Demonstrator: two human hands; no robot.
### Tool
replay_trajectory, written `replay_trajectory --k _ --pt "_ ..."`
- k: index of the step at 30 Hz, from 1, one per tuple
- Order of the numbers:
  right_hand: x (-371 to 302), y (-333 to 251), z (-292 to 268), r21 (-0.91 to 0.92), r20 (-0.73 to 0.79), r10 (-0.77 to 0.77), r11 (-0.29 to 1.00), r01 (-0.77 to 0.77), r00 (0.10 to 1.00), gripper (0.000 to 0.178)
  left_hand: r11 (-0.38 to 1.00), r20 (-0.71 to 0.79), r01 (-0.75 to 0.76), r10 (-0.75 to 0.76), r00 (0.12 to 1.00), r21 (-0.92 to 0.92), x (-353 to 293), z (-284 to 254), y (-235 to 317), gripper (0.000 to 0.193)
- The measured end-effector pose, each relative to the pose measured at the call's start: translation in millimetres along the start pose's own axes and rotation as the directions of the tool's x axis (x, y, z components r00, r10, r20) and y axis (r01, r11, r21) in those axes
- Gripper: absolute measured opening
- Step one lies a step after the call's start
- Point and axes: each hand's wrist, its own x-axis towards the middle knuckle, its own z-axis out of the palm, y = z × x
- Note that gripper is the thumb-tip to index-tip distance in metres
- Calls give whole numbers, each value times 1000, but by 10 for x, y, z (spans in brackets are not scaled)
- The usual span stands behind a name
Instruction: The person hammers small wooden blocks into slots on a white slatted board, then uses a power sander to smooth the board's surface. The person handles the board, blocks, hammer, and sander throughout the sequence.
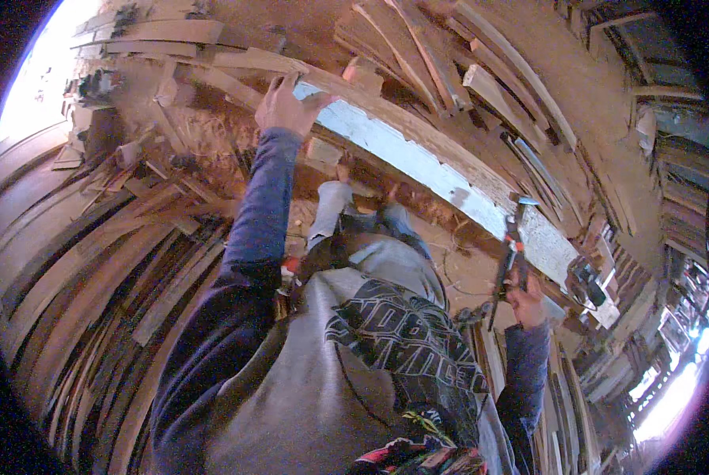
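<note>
The board [406, 157] runs slantwise in front of you, from the upper left to the right, its pale blue-white face showing and a rough brown edge along its far side. Your left hand [286, 109] is on its left end, thumb spread well away from the fingers and laid against the pale face; I cannot tell how firmly it presses. Your right hand [524, 301] has its fingers closed around the clamp [513, 252], an orange and black one with a metal bar. The clamp's upper end is at the board, toward its right end; I cannot tell whether it is tight.

Below the board, the ground [449, 245] is brown and dusty. A wood block [323, 152] sits beside the board's near edge, close to your left hand. Long planks [77, 317] lie stacked on your left, and more timber [521, 79] lies beyond the board. Past its right part is a dark object [588, 281], too blurred to name. Bright daylight [38, 79] comes in at the upper left.
</note>
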Motion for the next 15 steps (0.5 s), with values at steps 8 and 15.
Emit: replay_trajectory --k 8,15 --pt "364 -614 662 -455 166 305 868 -201 938 20 996 100 -78 83 991 -52 198 160 -132 76" --pt "498 -830 893 -631 75 483 700 -333 872 32 971 240 139 -90 966 -195 194 684 -108 65"
